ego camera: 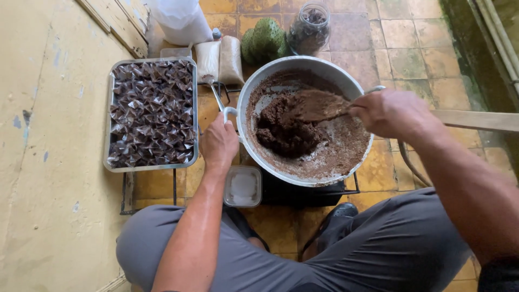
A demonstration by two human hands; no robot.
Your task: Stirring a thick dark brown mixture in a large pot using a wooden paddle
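Note:
A large metal pan (258, 90) holds a thick dark brown paste (285, 130), smeared over its inside. My left hand (218, 143) grips the pan's handle at its left rim. My right hand (392, 112) is closed around a wooden paddle (318, 105), whose brown-coated blade lies over the lump of paste. The pan rests on a low black metal stand (346, 189) over the tiled floor.
A metal tray (108, 162) of several dark folded wraps sits left of the pan. A small lidded plastic box (243, 186) lies by my knee. Behind the pan stand two filled bags (219, 60), a green bumpy fruit (263, 39), a glass jar (309, 27) and a white container (181, 19).

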